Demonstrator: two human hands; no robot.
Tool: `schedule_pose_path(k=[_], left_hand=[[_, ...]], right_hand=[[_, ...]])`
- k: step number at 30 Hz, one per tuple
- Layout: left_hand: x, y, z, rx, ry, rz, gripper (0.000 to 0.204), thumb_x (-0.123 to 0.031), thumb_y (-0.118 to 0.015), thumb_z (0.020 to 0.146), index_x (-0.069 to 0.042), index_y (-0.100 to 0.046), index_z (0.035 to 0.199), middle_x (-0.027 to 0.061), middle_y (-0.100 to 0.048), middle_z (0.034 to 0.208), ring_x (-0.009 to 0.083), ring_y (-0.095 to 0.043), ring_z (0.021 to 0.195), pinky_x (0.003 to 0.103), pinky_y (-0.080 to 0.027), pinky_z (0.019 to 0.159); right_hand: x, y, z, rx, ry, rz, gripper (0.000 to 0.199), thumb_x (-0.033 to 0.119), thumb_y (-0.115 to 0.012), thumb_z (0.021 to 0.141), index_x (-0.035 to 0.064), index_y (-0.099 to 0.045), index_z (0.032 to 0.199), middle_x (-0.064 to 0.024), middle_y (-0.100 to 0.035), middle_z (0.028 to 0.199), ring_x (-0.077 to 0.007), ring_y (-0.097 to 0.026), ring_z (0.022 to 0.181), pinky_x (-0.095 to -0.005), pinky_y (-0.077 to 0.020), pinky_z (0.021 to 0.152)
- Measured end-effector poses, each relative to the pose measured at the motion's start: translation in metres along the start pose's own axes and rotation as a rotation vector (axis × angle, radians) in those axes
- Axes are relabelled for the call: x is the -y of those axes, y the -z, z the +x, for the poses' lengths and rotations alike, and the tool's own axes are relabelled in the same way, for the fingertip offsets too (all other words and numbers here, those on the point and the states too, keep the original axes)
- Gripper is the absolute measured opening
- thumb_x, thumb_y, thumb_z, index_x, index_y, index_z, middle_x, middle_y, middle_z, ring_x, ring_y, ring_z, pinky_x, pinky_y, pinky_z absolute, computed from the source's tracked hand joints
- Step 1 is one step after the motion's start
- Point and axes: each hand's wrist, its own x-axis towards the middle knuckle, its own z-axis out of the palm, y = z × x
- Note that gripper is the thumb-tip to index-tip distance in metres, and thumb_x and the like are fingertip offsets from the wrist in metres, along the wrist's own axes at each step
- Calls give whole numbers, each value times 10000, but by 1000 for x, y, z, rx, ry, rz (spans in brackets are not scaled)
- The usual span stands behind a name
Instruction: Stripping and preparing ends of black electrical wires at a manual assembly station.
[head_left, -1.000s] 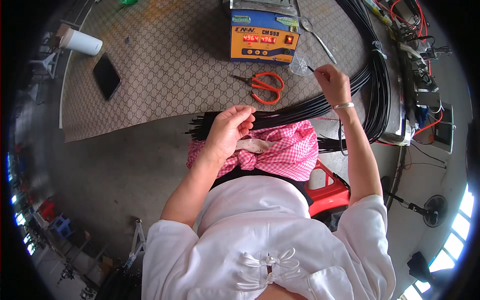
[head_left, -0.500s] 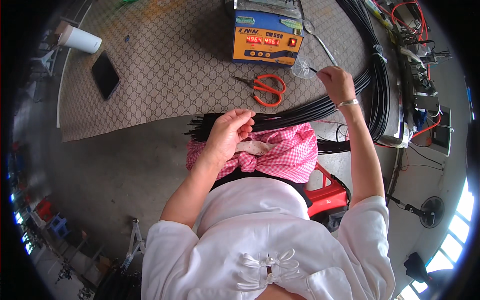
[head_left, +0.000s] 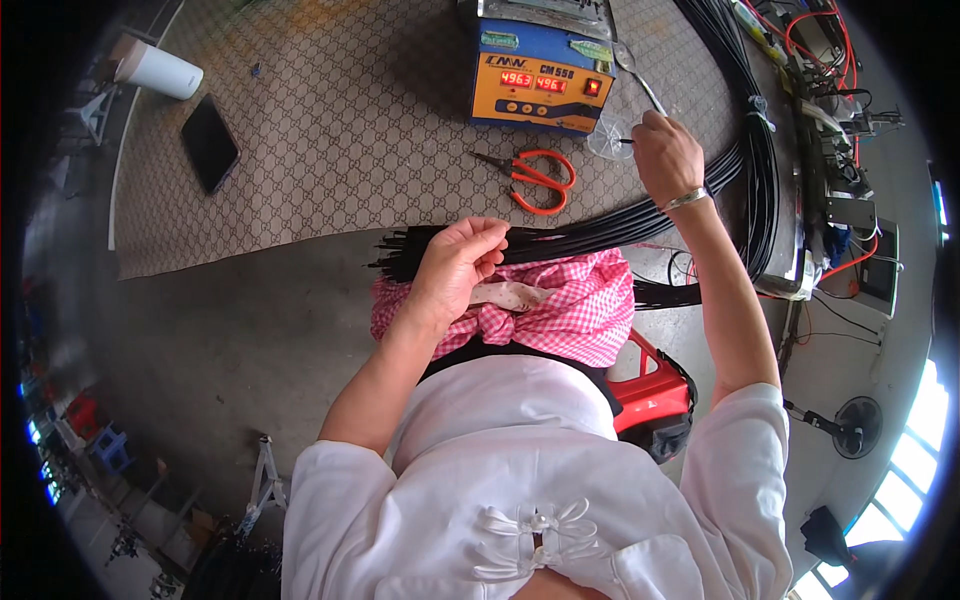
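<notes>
My right hand (head_left: 668, 158) is closed at the right of the table, its back turned up. From its fingertips a short, thin black piece sticks out to the left over a small clear dish (head_left: 606, 142); I cannot tell whether it is a cable end or a tool. Over my lap, my left hand (head_left: 466, 262) is pinched against a long bundle of black cables (head_left: 610, 222). What lies between its fingertips is too small to make out. The cut cable ends (head_left: 398, 255) fan out left of that hand. Red-handled scissors (head_left: 540, 182) lie beyond it.
A blue and orange soldering-station-like box (head_left: 542, 92) with a lit display stands beyond the scissors. A metal spoon (head_left: 645, 85) lies beside it. At the left are a phone (head_left: 210, 145) and a white tumbler (head_left: 160, 72). More coiled cables (head_left: 760, 190) curve along the right.
My right hand has turned slightly and shifted a little down and left, with the black piece still at the dish. My left hand stays in place. The view has shifted a little.
</notes>
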Motion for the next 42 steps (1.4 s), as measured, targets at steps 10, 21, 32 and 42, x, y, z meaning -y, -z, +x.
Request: schedule_pose_path(k=[10, 21, 32, 42], left_hand=[[-5, 2, 2, -12, -5, 24, 99, -131, -600, 803, -70, -563, 873, -26, -545, 734, 41, -491, 627, 179, -380, 563], [-7, 4, 7, -19, 24, -6, 92, -157, -581, 822, -71, -554, 839, -22, -527, 692, 48, -473, 589, 176, -370, 547], [-6, 15, 11, 29, 74, -22, 131, -166, -592, 806, -86, -579, 909, -13, -552, 756, 53, -487, 652, 187, -377, 609], [-12, 11, 8, 16, 85, -45, 138, -139, -574, 817, -65, -584, 934, -12, -541, 740, 52, -474, 645, 180, -369, 593]], right_hand=[[-5, 35, -1, -179, 45, 117, 30, 91, -539, 691, 71, -553, 673, -39, -518, 759, -222, -551, 762, -325, -472, 658], [-5, 99, 83, -350, 197, 50, 39, 86, -572, 691, 68, -541, 675, -40, -506, 734, -222, -550, 736, -333, -466, 620], [6, 75, 165, -202, 236, -123, 75, 70, -514, 710, 77, -589, 709, -31, -547, 826, -191, -561, 849, -293, -486, 725], [15, 72, 175, -89, 267, -229, 80, 70, -540, 718, 90, -616, 731, -29, -550, 858, -180, -554, 879, -281, -489, 752]])
